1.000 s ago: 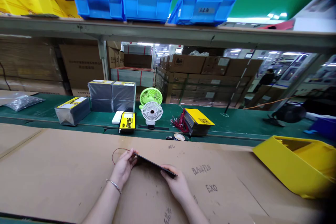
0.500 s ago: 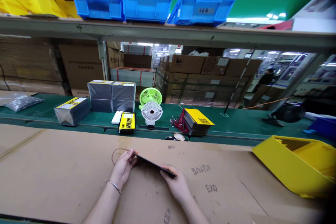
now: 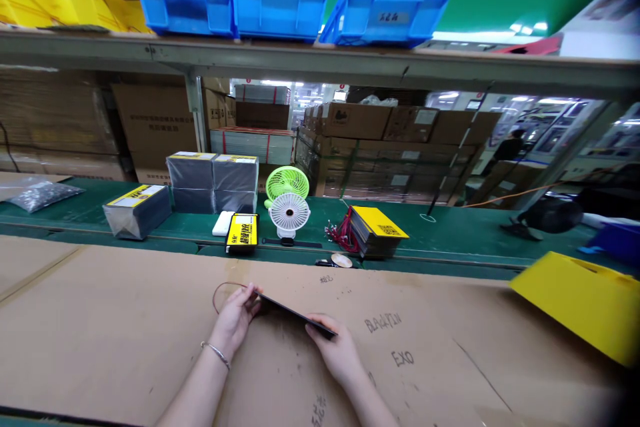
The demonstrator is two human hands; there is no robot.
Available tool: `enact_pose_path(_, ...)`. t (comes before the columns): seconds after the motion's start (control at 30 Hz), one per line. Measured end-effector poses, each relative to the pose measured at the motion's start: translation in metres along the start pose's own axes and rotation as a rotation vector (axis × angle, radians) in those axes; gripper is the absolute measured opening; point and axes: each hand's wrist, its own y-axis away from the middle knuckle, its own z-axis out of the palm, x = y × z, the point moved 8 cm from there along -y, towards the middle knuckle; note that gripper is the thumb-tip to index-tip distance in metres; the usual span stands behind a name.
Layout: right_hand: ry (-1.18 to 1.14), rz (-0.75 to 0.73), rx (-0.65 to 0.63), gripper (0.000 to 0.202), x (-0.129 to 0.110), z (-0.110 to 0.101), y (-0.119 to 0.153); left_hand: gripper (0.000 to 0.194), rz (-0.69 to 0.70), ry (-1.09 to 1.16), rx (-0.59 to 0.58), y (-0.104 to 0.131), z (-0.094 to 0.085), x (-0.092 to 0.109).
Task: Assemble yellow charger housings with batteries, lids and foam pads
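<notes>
Between my two hands is a thin black panel (image 3: pixel 295 315), tilted down to the right and seen nearly edge-on. My left hand (image 3: pixel 239 312) pinches its upper left end. At the lower right end, my right hand (image 3: pixel 327 340) grips it with the thumb on the near side. A thin reddish-brown wire (image 3: pixel 216 293) loops out by my left fingers. The panel's far face is hidden. Under both hands lies a brown cardboard sheet (image 3: pixel 125 340) with handwriting on it.
A yellow bin (image 3: pixel 575 307) is tipped at the right. Behind the cardboard stand a stack of yellow-topped panels (image 3: pixel 377 230) with red wires, a white fan (image 3: pixel 289 212), a green fan (image 3: pixel 287 180), a yellow-and-black pack (image 3: pixel 243 233) and wrapped grey stacks (image 3: pixel 137 212). Blue bins (image 3: pixel 280 10) line the shelf above.
The yellow bin at the right has shifted rightward and tipped, so its inside no longer shows. My hands and the black panel have stayed almost still.
</notes>
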Motion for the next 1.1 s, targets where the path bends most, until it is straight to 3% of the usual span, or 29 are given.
enact_pose_path(1.1, -0.003, 0.001, -0.002, 0.026, -0.0073, -0.0005, 0.0010, 0.013, 0.006, 0.010, 0.002, 0.0001, -0.0006, 0.0008)
